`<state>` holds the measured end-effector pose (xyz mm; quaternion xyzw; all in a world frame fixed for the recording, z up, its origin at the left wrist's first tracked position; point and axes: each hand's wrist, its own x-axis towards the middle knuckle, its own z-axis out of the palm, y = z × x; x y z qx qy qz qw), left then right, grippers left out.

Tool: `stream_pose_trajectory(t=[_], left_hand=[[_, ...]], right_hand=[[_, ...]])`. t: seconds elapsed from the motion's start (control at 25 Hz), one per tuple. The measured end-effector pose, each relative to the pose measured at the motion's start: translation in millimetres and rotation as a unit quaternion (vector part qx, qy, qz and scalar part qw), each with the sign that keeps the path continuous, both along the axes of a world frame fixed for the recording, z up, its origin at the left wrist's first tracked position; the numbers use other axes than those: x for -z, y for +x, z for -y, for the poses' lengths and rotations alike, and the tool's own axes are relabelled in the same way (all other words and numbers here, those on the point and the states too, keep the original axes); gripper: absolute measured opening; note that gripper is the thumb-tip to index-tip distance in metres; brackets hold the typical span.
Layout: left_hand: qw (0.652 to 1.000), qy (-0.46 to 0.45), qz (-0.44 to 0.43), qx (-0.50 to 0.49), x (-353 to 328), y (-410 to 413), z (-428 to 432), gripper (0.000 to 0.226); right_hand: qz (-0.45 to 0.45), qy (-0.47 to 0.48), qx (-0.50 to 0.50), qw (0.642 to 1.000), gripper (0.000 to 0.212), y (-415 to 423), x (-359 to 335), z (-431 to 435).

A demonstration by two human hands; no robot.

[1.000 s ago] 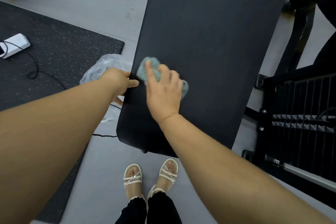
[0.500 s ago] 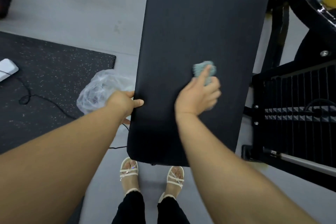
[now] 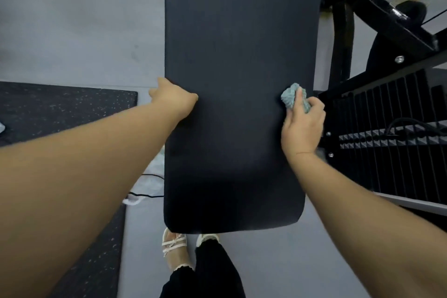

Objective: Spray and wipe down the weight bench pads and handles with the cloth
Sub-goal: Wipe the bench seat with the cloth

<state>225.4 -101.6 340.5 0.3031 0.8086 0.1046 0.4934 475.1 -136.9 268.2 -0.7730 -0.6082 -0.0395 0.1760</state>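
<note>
A long black bench pad (image 3: 237, 80) runs from the top of the view down to my feet. My right hand (image 3: 302, 126) grips a bunched teal cloth (image 3: 290, 98) and presses it against the pad's right edge. My left hand (image 3: 175, 99) holds the pad's left edge, thumb on top and fingers hidden beneath the side. No spray bottle shows in the view.
A black weight-stack machine (image 3: 387, 147) with a frame and cables stands close on the right. A speckled rubber mat (image 3: 60, 109) lies on the grey floor at left. A clear plastic bag (image 3: 150, 176) and a black cord lie beside the pad under my left arm.
My right hand has swept the cloth from the pad's left side across to its right edge. My left hand has kept its hold on the left edge while the view shifted.
</note>
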Motion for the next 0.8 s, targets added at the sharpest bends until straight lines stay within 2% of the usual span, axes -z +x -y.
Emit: stream_pose_trajectory(t=[0.08, 0.12, 0.16, 0.24, 0.32, 0.36, 0.4, 0.44, 0.52, 0.56, 0.6, 0.64, 0.72, 0.8], left_hand=[[1.000, -0.010, 0.021, -0.020, 1.3, -5.2, -14.0, 0.059], [0.999, -0.020, 0.027, -0.016, 2.6, -8.7, -17.0, 0.060], [0.999, -0.029, 0.027, -0.009, 2.4, -11.5, -17.5, 0.060], [0.999, -0.031, 0.017, 0.005, 3.1, -13.5, -15.7, 0.057], [0.999, -0.033, 0.020, 0.008, 0.3, -13.9, -15.4, 0.055], [0.999, -0.036, 0.031, 0.003, -1.0, -14.9, -16.1, 0.053], [0.998, -0.041, 0.040, -0.005, -2.4, -15.4, -16.9, 0.053], [0.998, -0.046, 0.048, -0.013, -3.5, -15.6, -17.4, 0.052], [0.997, -0.051, 0.052, -0.021, -5.2, -15.6, -18.0, 0.053], [0.997, -0.051, 0.053, -0.022, -6.0, -15.4, -18.0, 0.053], [0.997, -0.051, 0.055, -0.022, -6.0, -15.3, -17.8, 0.053], [0.997, -0.049, 0.057, -0.022, -6.2, -15.0, -17.5, 0.053], [0.997, -0.043, 0.053, -0.017, -3.5, -15.8, -18.3, 0.052], [0.998, -0.037, 0.040, -0.002, -0.3, -16.8, -17.3, 0.053]], right_hand=[[-0.050, -0.003, 0.103, 0.993, 0.051, -46.4, -2.2, -27.4], [-0.071, -0.006, 0.105, 0.992, 0.051, -74.2, -5.3, -35.7], [-0.076, 0.007, 0.054, 0.996, 0.050, -102.9, -9.9, -36.3], [-0.031, 0.011, -0.150, 0.988, 0.049, -136.0, -8.6, -23.5], [0.036, 0.030, -0.345, 0.937, 0.043, -114.5, -3.3, -28.3], [0.062, 0.059, -0.400, 0.912, 0.041, -89.2, -2.8, -40.5], [0.082, 0.066, -0.409, 0.907, 0.042, -60.4, -3.9, -51.1], [0.083, 0.061, -0.362, 0.926, 0.045, -31.5, -6.6, -59.8], [0.010, 0.029, -0.155, 0.987, 0.050, 8.9, -17.9, -74.1], [-0.043, 0.006, -0.033, 0.999, 0.051, 11.0, -21.0, -78.4], [-0.072, -0.006, 0.072, 0.995, 0.053, -1.0, -21.6, -82.3], [-0.078, -0.008, 0.126, 0.989, 0.054, -23.9, -20.2, -87.8], [-0.080, 0.021, 0.085, 0.993, 0.057, -88.8, -18.8, -94.4], [-0.058, 0.036, -0.079, 0.995, 0.058, -152.7, -19.3, -92.1]])
